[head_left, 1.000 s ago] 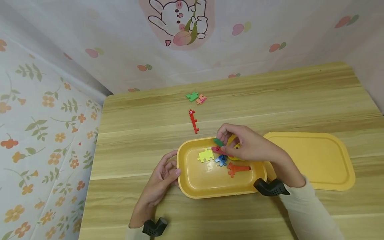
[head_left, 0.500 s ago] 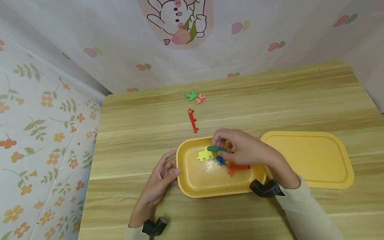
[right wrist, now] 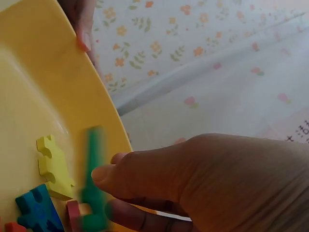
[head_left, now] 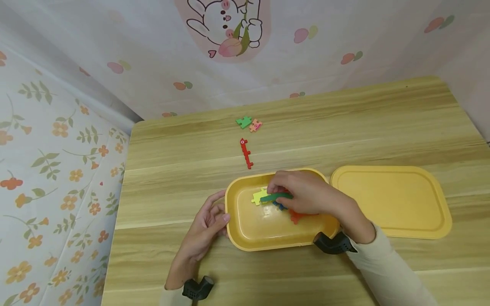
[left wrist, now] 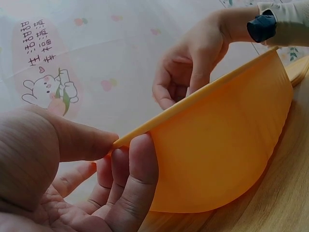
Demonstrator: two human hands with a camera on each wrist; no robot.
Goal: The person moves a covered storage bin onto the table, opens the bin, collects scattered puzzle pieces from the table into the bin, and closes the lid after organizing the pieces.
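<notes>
My left hand (head_left: 204, 231) pinches the left rim of the yellow plastic box (head_left: 250, 231), thumb above and fingers beneath in the left wrist view. Over the inside of this box, my right hand (head_left: 310, 193) holds a long green puzzle piece (head_left: 269, 198) between thumb and fingers. A lime-yellow puzzle piece (head_left: 257, 198) lies on the box floor, partly behind the green one. Close under the right hand are a blue puzzle piece (right wrist: 38, 210) and an orange puzzle piece (head_left: 296, 216). A pinkish-red piece (right wrist: 73, 212) shows beside the green piece. My right hand hides the box's right part.
To the right of the box lies its flat yellow lid (head_left: 394, 199). Behind the box, a red notched strip (head_left: 246, 154) rests on the wooden table (head_left: 172, 170). Farther back are a green piece (head_left: 243, 122) and an orange-pink piece (head_left: 255, 125). Printed cloth hangs behind the table.
The right hand has shifted left and lower into the box, bringing the green piece from the back rim to over the lime-yellow piece. The left hand stays at the rim.
</notes>
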